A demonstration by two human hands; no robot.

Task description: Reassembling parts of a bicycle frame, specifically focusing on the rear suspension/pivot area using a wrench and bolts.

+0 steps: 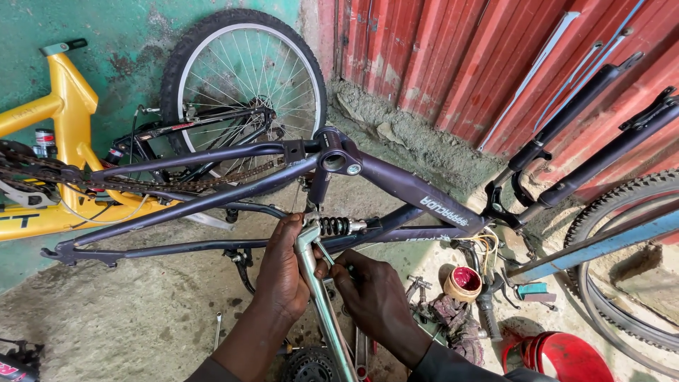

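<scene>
- Dark purple bicycle frame point(396, 185), inverted over the concrete floor point(141, 318); its long axis runs left to right across the view, fork legs point(601, 152) pointing up toward the right, rear stays point(177, 205) reaching left.
- Silver frame tube point(322, 297), slanting from the coil shock point(336, 226) down toward the viewer at the near edge of the floor.
- Left hand point(281, 272): fingers wrapped around the silver frame tube just below the shock.
- Right hand point(371, 293): fingers pinched narrow on a small part beside the tube; what they grip cannot be told.
- Floor rough, grey, stained, littered with tools point(424, 297); a small tin of red grease point(463, 283) near the right hand.
- Backdrop: teal wall point(127, 28) at left, red corrugated sheeting point(453, 56) at right; yellow frame point(64, 120) and spoked wheel point(244, 78) against the wall.
- Purple frame matte, scuffed, chain point(141, 182) hanging along it.
</scene>
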